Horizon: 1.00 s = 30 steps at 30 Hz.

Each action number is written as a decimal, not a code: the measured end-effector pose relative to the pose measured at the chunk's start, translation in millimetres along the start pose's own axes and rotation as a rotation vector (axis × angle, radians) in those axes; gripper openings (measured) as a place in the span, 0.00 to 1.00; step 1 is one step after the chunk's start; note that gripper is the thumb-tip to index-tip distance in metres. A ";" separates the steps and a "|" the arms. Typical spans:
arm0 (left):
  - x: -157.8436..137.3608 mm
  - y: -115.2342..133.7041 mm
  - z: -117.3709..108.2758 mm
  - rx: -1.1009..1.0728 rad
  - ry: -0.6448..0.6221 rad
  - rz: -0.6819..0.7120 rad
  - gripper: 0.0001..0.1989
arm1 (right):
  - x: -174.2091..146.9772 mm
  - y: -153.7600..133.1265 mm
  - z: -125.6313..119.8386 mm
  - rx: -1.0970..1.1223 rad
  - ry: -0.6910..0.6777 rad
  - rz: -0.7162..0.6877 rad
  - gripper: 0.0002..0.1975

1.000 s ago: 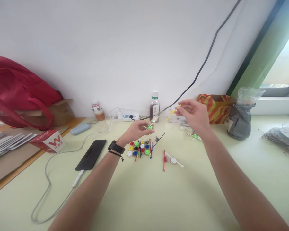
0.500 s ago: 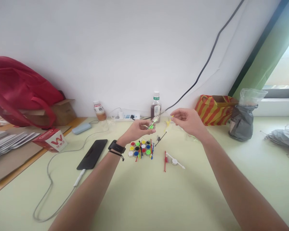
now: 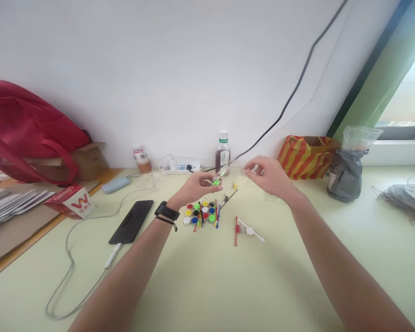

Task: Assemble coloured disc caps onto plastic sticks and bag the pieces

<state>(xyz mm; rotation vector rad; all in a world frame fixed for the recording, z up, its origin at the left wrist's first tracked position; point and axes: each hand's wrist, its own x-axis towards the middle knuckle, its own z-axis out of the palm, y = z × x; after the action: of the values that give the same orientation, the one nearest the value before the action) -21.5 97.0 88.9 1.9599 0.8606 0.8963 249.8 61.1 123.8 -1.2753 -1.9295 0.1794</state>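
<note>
My left hand (image 3: 201, 186), with a black watch on its wrist, pinches a bright green spinner arrow (image 3: 216, 180) with clear plastic about it. Further right, my right hand (image 3: 267, 174) has thumb and forefinger pressed together; a pale, see-through bit shows at the tips, too small to name. Below and left of those fingers is a small yellow piece (image 3: 234, 186). A black spinner arrow (image 3: 226, 198) lies nearer me. Rows of coloured round discs (image 3: 196, 213) and several thin coloured arrows (image 3: 217, 216) sit below my left hand. A red arrow (image 3: 236, 230) and a white spinner arrow (image 3: 250, 231) lie to their right.
Against the wall stand a dark drink bottle (image 3: 223, 154), a second bottle (image 3: 141, 159), a power strip (image 3: 182, 168) and a striped bag (image 3: 305, 157). A phone (image 3: 131, 222) with its cable and a red-white box (image 3: 71, 201) are left. A grey bag (image 3: 346, 176) stands right.
The yellow piece that hung at my right fingertips is now lower and to the left, apart from them. My left hand still holds the green spinner arrow, almost unmoved.
</note>
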 end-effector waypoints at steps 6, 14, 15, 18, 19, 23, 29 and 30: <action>1.0 -1.1 2.0 -0.021 -0.038 0.024 0.17 | 0.5 8.0 -6.1 0.154 -0.220 0.058 0.12; -0.1 1.9 1.1 -0.065 -0.104 -0.003 0.17 | -1.8 12.8 -17.5 0.225 -0.428 0.139 0.15; -0.3 2.2 1.0 -0.075 -0.112 -0.011 0.17 | -2.1 12.8 -18.5 0.216 -0.443 0.133 0.15; -0.7 2.4 1.2 -0.092 -0.116 -0.029 0.18 | -3.1 11.3 -21.4 0.159 -0.469 0.121 0.13; -0.7 2.5 1.4 -0.094 -0.116 -0.034 0.19 | -3.3 10.4 -22.2 0.135 -0.466 0.114 0.13; -0.8 3.5 1.2 -0.115 -0.128 -0.062 0.20 | -4.0 5.7 -24.1 0.054 -0.368 0.000 0.12; -0.9 4.7 -0.8 -0.119 -0.110 -0.045 0.19 | -7.4 -8.8 -26.8 -0.116 -0.241 -0.104 0.10; -0.8 4.8 -0.8 -0.119 -0.104 -0.039 0.19 | -8.2 -11.6 -27.0 -0.133 -0.245 -0.091 0.10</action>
<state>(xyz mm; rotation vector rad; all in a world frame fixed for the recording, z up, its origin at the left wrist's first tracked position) -21.4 94.6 93.1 1.8634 0.7650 0.7977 261.3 40.8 143.5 -1.2977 -2.2363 0.1701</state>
